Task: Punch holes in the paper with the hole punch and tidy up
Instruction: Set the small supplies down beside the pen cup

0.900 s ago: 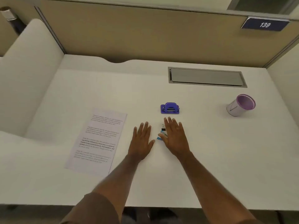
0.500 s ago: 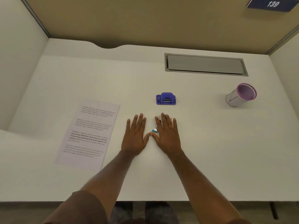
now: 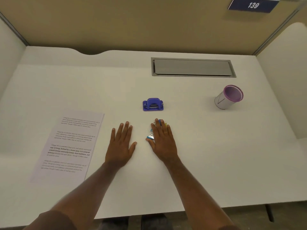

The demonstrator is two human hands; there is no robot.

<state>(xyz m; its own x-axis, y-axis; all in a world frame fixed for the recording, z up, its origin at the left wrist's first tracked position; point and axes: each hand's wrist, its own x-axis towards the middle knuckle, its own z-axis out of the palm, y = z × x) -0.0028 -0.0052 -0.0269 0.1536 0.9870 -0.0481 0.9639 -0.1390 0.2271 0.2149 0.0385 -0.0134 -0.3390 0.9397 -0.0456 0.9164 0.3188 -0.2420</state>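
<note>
Blue hole punch (image 3: 153, 104) at mid-worktop, with the printed paper (image 3: 69, 146) lying flat to its left, well apart. Left hand (image 3: 121, 146) open, palm down on the white worktop (image 3: 216, 155); right hand (image 3: 162, 141) open and flat, resting over small binder clips (image 3: 150, 136) just in front of the punch. Pink-rimmed cup (image 3: 229, 97) at right, grey cable hatch (image 3: 192, 67) behind; tan partition (image 3: 132, 22) with plate "139" (image 3: 253, 4) encloses the booth.

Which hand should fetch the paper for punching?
Left. The left hand lies flat beside the paper, which is at its outer side. The right hand rests over small clips, farther from the sheet and nearer the punch.
</note>
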